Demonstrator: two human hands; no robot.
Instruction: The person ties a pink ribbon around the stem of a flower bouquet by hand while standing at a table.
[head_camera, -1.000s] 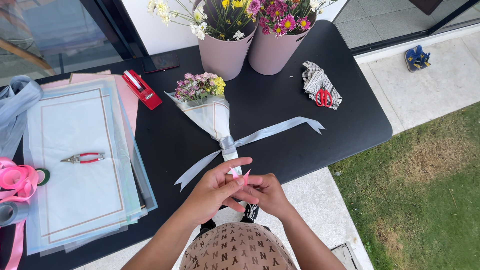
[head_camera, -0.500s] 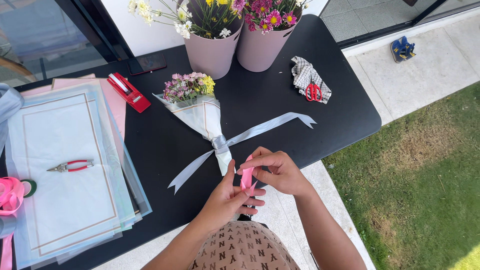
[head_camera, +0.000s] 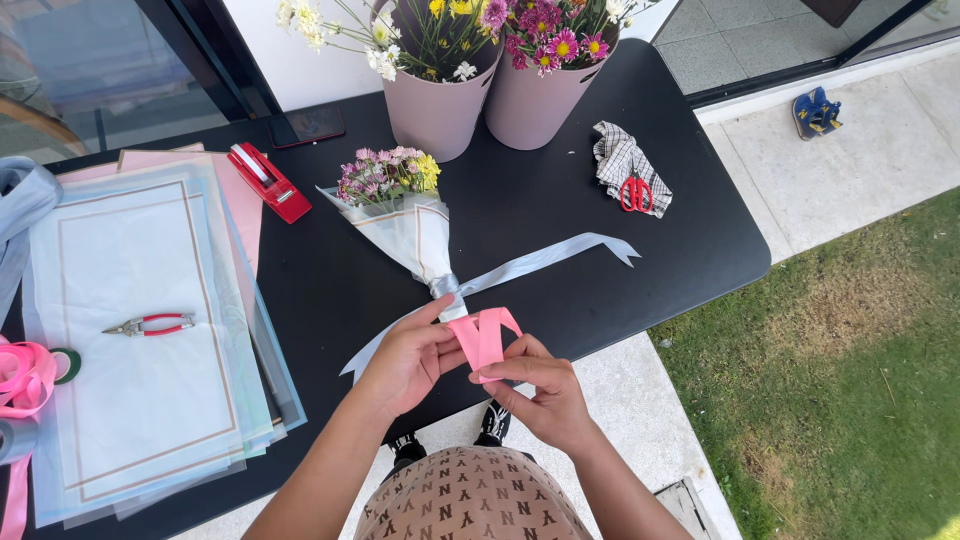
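Observation:
Both my hands hold a short piece of pink ribbon (head_camera: 482, 336) folded into a loop, just above the near edge of the black table (head_camera: 540, 200). My left hand (head_camera: 410, 357) pinches its left side; my right hand (head_camera: 540, 392) grips it from below. Right behind the ribbon lies a small wrapped bouquet (head_camera: 405, 215) with pink and yellow flowers, tied at the stem with a pale blue ribbon (head_camera: 545, 262) whose tails spread left and right.
Stacked wrapping sheets (head_camera: 140, 330) with red-handled pliers (head_camera: 150, 324) lie at left, beside pink ribbon rolls (head_camera: 22, 375). A red stapler (head_camera: 268, 181), a phone (head_camera: 307, 126), two pink flower buckets (head_camera: 480, 90) and red scissors (head_camera: 634, 192) on a checked cloth stand behind. Grass and paving lie to the right.
The pink ribbon has come up between my hands and opened into a visible loop. My hands shifted slightly apart, and the view moved a little.

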